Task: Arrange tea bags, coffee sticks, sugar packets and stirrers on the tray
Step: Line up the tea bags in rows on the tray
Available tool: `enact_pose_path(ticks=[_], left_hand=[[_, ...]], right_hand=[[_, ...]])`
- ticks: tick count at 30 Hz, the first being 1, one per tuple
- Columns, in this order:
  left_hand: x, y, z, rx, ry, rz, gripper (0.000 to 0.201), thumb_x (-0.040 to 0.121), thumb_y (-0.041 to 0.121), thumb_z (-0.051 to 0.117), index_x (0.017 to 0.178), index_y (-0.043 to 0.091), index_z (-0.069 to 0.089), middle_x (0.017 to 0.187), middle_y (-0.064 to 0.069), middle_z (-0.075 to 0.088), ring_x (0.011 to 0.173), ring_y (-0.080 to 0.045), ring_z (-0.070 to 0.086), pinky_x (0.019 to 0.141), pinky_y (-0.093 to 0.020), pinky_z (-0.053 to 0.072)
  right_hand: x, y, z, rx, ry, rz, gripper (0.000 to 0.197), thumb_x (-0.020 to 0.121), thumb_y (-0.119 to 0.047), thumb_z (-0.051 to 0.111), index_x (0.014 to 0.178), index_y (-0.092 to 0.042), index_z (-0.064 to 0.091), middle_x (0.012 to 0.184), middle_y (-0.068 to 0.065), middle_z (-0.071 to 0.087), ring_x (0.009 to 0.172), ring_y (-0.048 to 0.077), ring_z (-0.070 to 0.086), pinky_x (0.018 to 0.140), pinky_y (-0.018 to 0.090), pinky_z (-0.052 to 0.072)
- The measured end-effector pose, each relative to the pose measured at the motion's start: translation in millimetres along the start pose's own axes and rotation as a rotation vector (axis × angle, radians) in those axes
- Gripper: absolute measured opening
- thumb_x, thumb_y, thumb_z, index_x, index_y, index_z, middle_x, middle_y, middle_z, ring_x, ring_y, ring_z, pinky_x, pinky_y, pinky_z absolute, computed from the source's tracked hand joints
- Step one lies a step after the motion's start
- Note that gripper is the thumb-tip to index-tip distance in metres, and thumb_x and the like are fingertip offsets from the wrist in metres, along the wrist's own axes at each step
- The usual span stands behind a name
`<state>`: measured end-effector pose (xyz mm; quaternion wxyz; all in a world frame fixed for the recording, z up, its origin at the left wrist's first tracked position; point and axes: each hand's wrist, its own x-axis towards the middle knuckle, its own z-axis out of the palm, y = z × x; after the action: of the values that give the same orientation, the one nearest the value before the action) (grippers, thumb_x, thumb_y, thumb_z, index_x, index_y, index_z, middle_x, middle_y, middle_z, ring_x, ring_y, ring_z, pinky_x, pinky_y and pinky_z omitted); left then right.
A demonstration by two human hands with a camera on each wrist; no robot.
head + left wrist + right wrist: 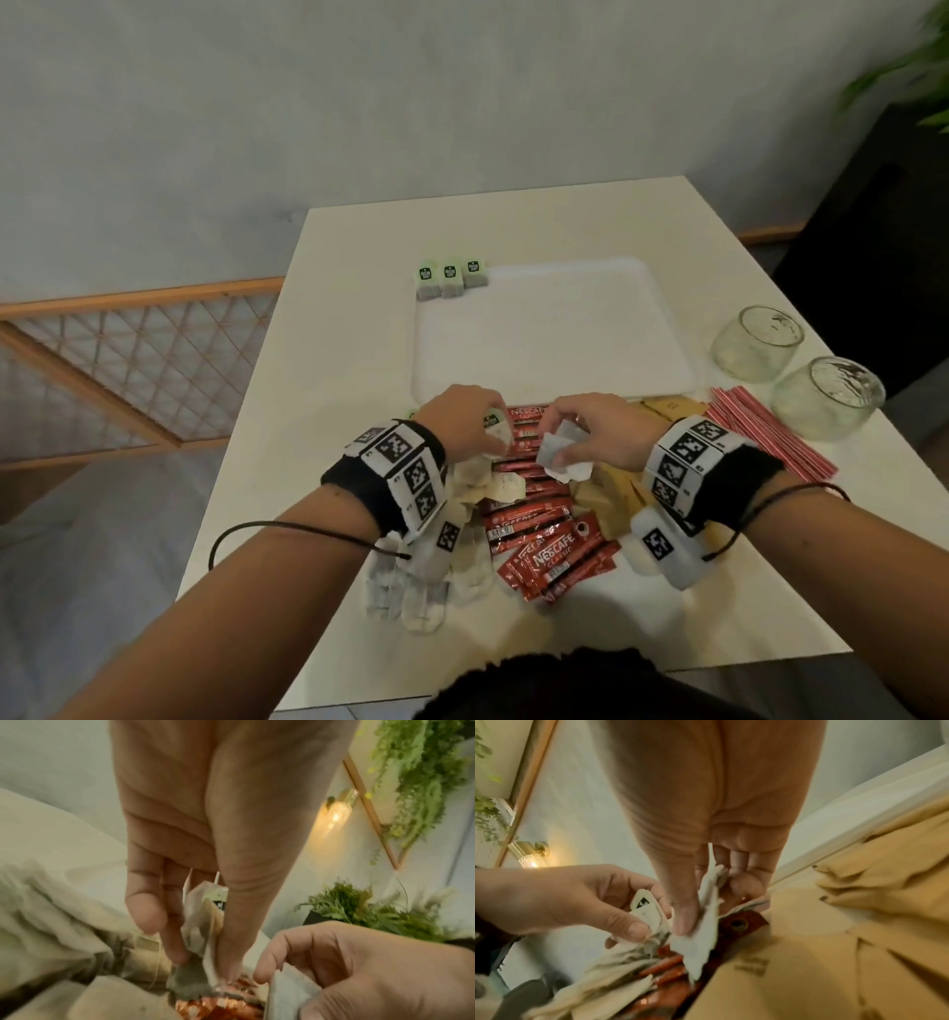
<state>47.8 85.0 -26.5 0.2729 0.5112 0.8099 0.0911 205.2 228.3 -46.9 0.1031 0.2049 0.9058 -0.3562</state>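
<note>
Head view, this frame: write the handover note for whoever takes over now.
Left hand pinches a tea bag; right hand pinches another tea bag, both above the pile.
White tray: three tea bags lined up at its far left corner.
Loose tea bags, coffee sticks, sugar packets and stirrers lie on the table near the tray.
Left: remaining tea bags, all sticks, sugar, stirrers.
</note>
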Motion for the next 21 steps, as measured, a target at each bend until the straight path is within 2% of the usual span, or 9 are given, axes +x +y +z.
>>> enact_pose_path(ticks=[2,4,7,11,14,16,17,19,21], left_hand=[[2.7,-4.1,-3.6,-0.154,0.067,-0.028,0.032,0.082,0.034,0.074,0.11,0.021,0.066,0.112,0.002,0.064,0.098,-0.014,0.057,0.081,-0.026,0.045],[4.9,-6.7,-6.0,-0.364,0.128,-0.069,0.029,0.085,0.031,0.073,0.11,0.018,0.067,0.107,0.003,0.065,0.094,-0.015,0.06,0.08,-0.031,0.05],[8.2,-4.3,-5.9,-0.674,0.166,-0.144,0.026,0.088,0.026,0.07,0.111,0.014,0.067,0.105,-0.004,0.071,0.095,-0.022,0.067,0.085,-0.039,0.055],[14.3,7.5,-3.8,-0.964,0.103,-0.222,0.027,0.095,0.02,0.061,0.119,0.007,0.061,0.115,-0.017,0.068,0.1,-0.031,0.069,0.089,-0.045,0.057],[11.5,19.6,-5.9,-1.358,-0.004,-0.247,0.042,0.099,0.032,0.056,0.124,-0.002,0.057,0.11,-0.021,0.066,0.09,-0.033,0.07,0.078,-0.042,0.061],[11.2,22.4,-4.4,-1.408,-0.06,-0.199,0.055,0.095,0.046,0.058,0.124,0.0,0.059,0.111,-0.019,0.068,0.092,-0.031,0.071,0.078,-0.039,0.061],[11.1,23.3,-3.2,-1.365,-0.066,-0.156,0.055,0.092,0.045,0.062,0.125,0.001,0.058,0.113,-0.019,0.069,0.093,-0.03,0.072,0.079,-0.038,0.061],[11.2,23.4,-0.6,-1.288,-0.037,-0.104,0.046,0.09,0.026,0.069,0.127,0.001,0.055,0.114,-0.019,0.069,0.091,-0.027,0.073,0.075,-0.034,0.061],[13.3,20.9,-0.1,-1.273,0.003,-0.128,0.043,0.089,0.012,0.071,0.127,0.001,0.054,0.112,-0.02,0.07,0.09,-0.028,0.073,0.068,-0.033,0.062]], right_hand=[[0.3,2.2,-7.6,0.013,0.025,-0.017,0.03,0.082,-0.022,0.075,0.107,-0.032,0.065,0.106,-0.013,0.06,0.097,0.006,0.053,0.076,0.016,0.038],[1.5,2.1,-16.8,0.079,0.061,-0.051,0.034,0.081,-0.016,0.075,0.105,-0.037,0.065,0.105,-0.009,0.061,0.096,0.008,0.054,0.081,0.02,0.041],[1.4,-9.1,-30.4,0.308,0.087,-0.134,0.038,0.08,-0.009,0.076,0.111,-0.029,0.065,0.086,-0.006,0.057,0.077,0.007,0.053,0.077,0.021,0.044],[6.8,-24.6,-39.7,0.461,0.093,-0.192,0.042,0.079,-0.004,0.077,0.117,-0.018,0.065,0.082,-0.003,0.06,0.071,0.007,0.053,0.071,0.014,0.045],[15.0,-23.1,-39.1,0.469,0.184,-0.142,0.038,0.077,-0.005,0.079,0.11,-0.018,0.067,0.081,-0.003,0.057,0.072,0.01,0.051,0.072,0.018,0.046],[18.4,-19.0,-38.4,0.488,0.241,-0.111,0.034,0.077,-0.008,0.08,0.105,-0.022,0.068,0.082,-0.003,0.059,0.074,0.013,0.054,0.077,0.025,0.048],[19.8,-16.9,-38.4,0.496,0.252,-0.101,0.032,0.077,-0.01,0.079,0.104,-0.023,0.069,0.086,-0.002,0.063,0.078,0.013,0.058,0.08,0.027,0.05],[21.0,-15.2,-39.2,0.539,0.243,-0.074,0.025,0.082,-0.012,0.075,0.105,-0.02,0.071,0.092,0.0,0.069,0.085,0.013,0.065,0.081,0.026,0.054],[21.5,-14.8,-39.9,0.621,0.227,-0.055,0.02,0.088,-0.011,0.069,0.107,-0.016,0.073,0.095,0.006,0.071,0.085,0.017,0.068,0.077,0.026,0.057]])
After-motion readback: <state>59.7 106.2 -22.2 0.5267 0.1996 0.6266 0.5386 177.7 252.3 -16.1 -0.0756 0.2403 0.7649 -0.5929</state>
